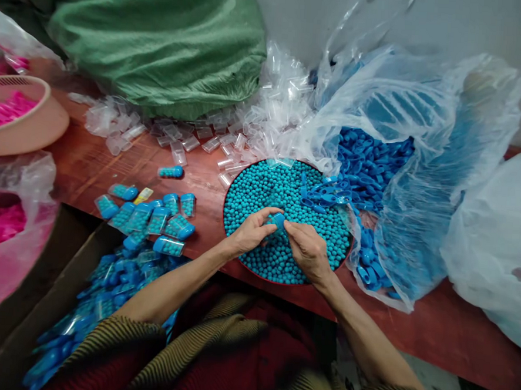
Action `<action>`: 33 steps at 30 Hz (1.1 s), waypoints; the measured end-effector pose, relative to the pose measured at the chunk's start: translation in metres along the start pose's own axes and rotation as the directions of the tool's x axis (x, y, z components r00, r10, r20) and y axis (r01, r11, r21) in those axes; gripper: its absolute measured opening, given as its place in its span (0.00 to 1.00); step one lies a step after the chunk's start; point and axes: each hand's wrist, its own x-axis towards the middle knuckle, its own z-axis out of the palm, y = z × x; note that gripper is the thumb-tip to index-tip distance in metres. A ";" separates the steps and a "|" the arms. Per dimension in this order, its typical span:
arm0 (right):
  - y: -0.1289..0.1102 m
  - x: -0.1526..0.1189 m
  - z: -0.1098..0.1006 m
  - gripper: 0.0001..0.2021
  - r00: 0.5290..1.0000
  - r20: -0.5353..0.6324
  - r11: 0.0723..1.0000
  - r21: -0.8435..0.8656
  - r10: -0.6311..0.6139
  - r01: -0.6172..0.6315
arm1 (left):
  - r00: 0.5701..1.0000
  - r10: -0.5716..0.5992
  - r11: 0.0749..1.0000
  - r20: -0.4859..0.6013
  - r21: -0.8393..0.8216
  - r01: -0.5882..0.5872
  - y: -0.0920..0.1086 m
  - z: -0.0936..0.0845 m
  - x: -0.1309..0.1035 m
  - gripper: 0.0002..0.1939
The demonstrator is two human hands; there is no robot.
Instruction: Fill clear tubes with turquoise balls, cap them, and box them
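A round red-rimmed tray (224, 216) full of small teal beads (282, 267) lies in front of me. Over its middle, my left hand (258, 230) and my right hand (305, 245) meet at a small container with a blue cap (278, 220). The left fingers curl round its left side, while the right fingertips pinch the cap from the right. Several blue plastic pieces (324, 196) rest on the beads at the tray's upper right. Left of the tray, several bead-filled containers with blue caps (158, 219) lie in a cluster on the red table (206, 215).
Clear empty tubes (274, 113) are heaped behind the tray, beside a green sack (164, 42). An open plastic bag (427, 217) of blue pieces stands right. At left are a pink basket (48, 117) and a box (47, 288) of filled containers below the table edge.
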 end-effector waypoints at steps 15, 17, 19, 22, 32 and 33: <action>0.008 0.014 -0.016 0.14 0.979 0.171 0.951 0.265 0.115 -0.158 | 0.996 0.040 0.994 0.079 0.094 -0.048 0.002 -0.003 -0.004 0.26; 0.009 0.015 -0.016 0.13 0.973 0.206 0.940 0.298 0.108 -0.167 | 0.996 0.040 0.995 0.078 0.084 -0.046 -0.002 -0.003 -0.003 0.24; 0.012 0.015 -0.017 0.12 0.958 0.260 0.916 0.340 0.125 -0.212 | 0.997 0.029 0.997 0.071 0.070 -0.034 -0.004 -0.004 -0.003 0.23; 0.017 0.017 -0.021 0.12 0.931 0.336 0.883 0.382 0.142 -0.273 | 0.995 0.016 0.999 0.097 0.050 -0.021 -0.002 -0.004 -0.006 0.22; 0.018 0.010 -0.015 0.13 0.950 0.298 0.906 0.370 0.096 -0.208 | 0.992 0.095 0.943 -0.078 0.327 -0.065 -0.002 0.008 -0.007 0.17; 0.019 0.010 -0.016 0.14 0.943 0.310 0.890 0.386 0.120 -0.241 | 0.996 0.074 0.955 -0.052 0.291 -0.056 -0.002 0.006 -0.005 0.17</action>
